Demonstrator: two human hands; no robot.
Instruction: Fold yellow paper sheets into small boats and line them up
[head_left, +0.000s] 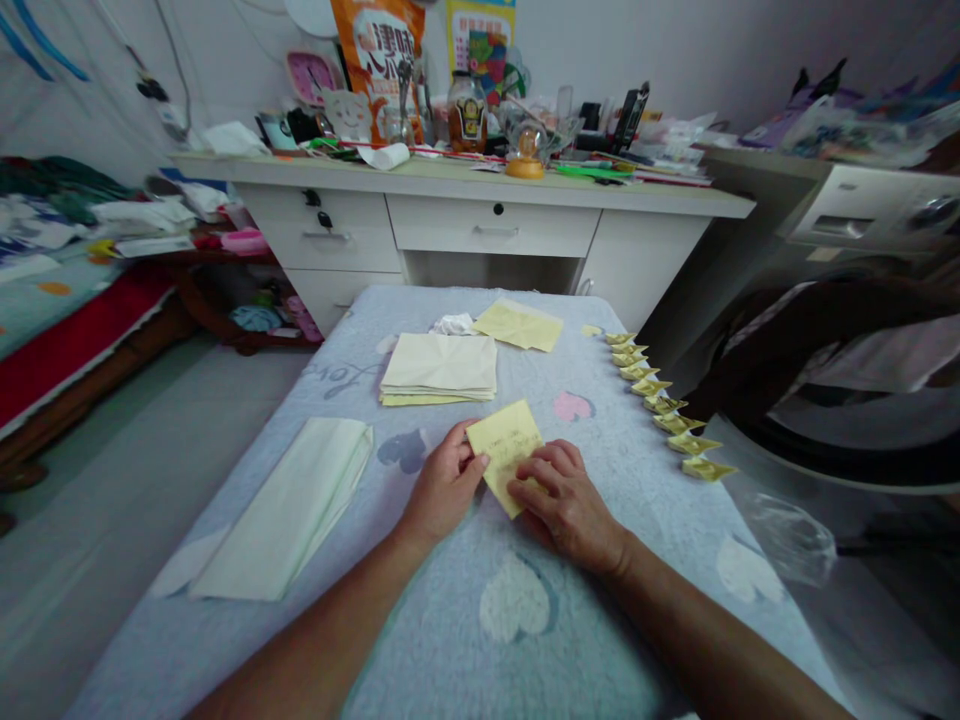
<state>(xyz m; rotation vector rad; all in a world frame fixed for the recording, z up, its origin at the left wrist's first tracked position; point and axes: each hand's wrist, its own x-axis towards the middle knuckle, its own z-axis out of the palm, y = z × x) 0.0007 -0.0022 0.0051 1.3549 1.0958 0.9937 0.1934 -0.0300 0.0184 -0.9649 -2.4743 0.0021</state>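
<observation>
Between my hands is a small yellow sheet of paper [504, 440] with faint writing, held tilted just above the cloth. My left hand [448, 478] pinches its left edge between thumb and fingers. Curled fingers of my right hand [562, 495] grip its lower right side; the fingertips partly cover it. Beyond them lies a stack of creased cream paper [439, 365], with a yellow sheet at the bottom. Behind that are loose yellow sheets [519, 325] and a crumpled white tissue [453, 324]. Several small folded yellow paper boats [679, 423] stand in a row on the right.
A folded pale green-white cloth or paper [292, 505] lies on the left of the blue heart-patterned cover [405, 640]. A cluttered white desk [442, 178] stands at the far end. To the right is a washing machine [847, 215] with laundry hanging from its door.
</observation>
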